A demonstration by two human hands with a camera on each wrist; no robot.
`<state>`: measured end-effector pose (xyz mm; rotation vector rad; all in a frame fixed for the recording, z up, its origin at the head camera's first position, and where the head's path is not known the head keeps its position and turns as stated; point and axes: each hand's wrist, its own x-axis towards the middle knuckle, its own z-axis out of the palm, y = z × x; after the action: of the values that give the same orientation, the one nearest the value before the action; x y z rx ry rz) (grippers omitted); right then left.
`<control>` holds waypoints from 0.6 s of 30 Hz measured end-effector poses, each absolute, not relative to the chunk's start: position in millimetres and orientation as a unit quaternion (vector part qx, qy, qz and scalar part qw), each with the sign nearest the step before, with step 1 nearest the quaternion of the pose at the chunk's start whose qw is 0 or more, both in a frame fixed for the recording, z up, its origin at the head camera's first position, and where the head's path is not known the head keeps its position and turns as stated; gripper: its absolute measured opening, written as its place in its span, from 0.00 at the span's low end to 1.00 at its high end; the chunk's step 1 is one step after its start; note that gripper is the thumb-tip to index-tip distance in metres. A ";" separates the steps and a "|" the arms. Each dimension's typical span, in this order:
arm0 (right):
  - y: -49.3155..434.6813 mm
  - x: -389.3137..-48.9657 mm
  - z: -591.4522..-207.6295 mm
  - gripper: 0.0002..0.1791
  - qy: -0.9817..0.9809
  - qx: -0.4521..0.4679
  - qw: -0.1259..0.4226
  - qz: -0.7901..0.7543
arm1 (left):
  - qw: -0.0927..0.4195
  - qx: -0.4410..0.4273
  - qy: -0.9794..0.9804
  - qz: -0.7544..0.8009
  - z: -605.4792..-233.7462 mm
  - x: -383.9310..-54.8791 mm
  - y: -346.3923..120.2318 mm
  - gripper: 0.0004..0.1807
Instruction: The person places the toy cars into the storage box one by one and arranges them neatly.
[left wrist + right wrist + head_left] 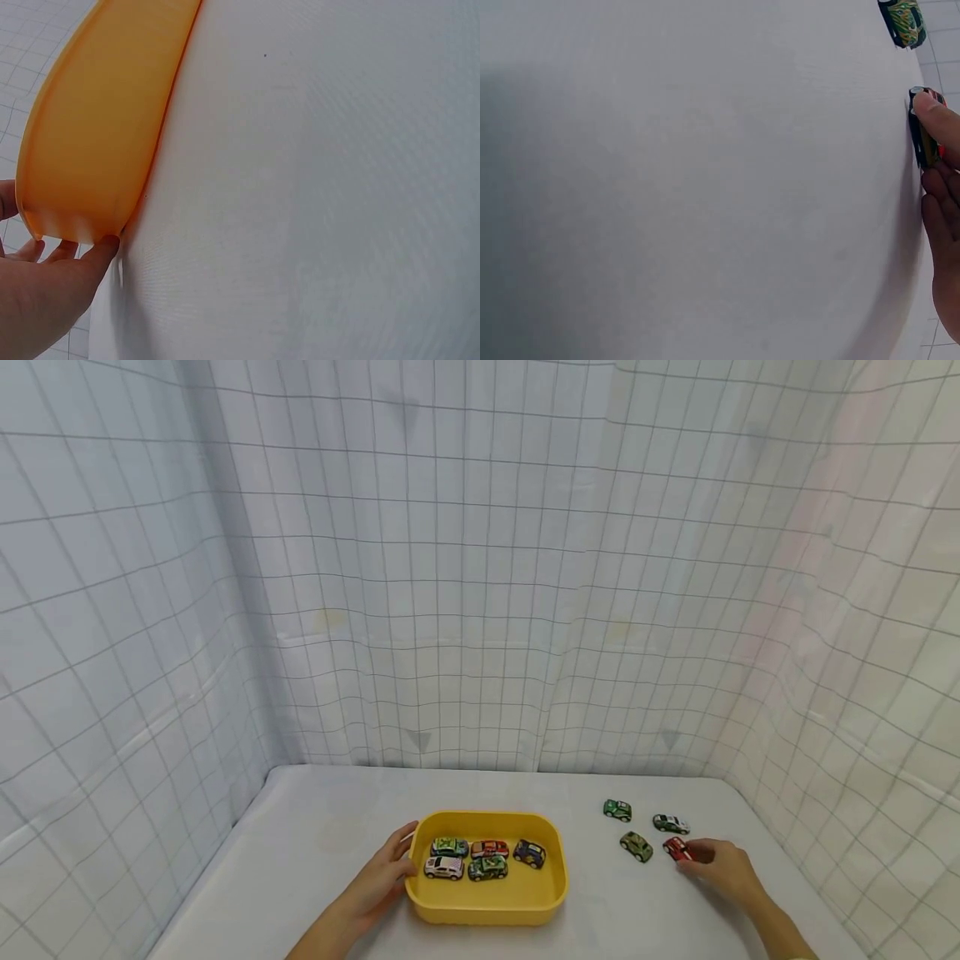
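You're at a white table (pixel 315 827), smooth cloth all over it, and white sheeting (pixel 480 568) with a dark grid rises on the left, far and right sides, rippling in soft folds. Pale yellowish patches (pixel 330 618) show on the far side, and a pinkish tint washes the right.

Here's your right hand (pixel 722 867), out at the table's right, thumb and fingers pinching the red car (pixel 676 847)! Just left of it sits a camouflage-patterned car (pixel 636 847); a white-and-green car (pixel 671 824) is just beyond, and a green car (pixel 617 810) lies farther left. Your left hand (pixel 378 877) grips the left end of the yellow tray (pixel 487 917), near the table's middle, five small cars (pixel 488 868) inside.

Now the tricky bits: your fingers mask part of the red car, and its markings are too small to read. In the right wrist view your hand runs off the right edge, and a patterned car is clipped at the top. The left wrist view catches only the tray's outside, cut off above, its contents hidden; some fingertips disappear behind its wall.
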<state>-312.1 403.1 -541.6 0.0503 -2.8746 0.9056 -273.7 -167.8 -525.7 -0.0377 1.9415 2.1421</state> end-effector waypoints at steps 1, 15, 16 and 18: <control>402.8 -312.3 -543.2 0.32 -0.951 0.014 0.063 0.301 | 0.124 -0.012 0.666 0.735 -525.6 -273.4 -167.6 0.46; 403.0 -312.2 -547.7 0.33 -0.937 -0.030 0.045 0.345 | 0.122 -0.015 0.666 0.736 -526.5 -273.2 -167.5 0.46; 403.8 -312.3 -548.0 0.33 -0.935 -0.033 0.045 0.350 | 0.122 -0.015 0.666 0.736 -526.3 -273.3 -167.2 0.46; 404.7 -312.9 -548.1 0.33 -0.929 -0.041 0.042 0.364 | 0.121 -0.016 0.666 0.736 -525.9 -273.5 -166.4 0.46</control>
<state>-312.9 404.7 -548.1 -0.1253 -2.8452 1.1151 -273.5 -166.4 -525.9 -0.0467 1.9443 2.1508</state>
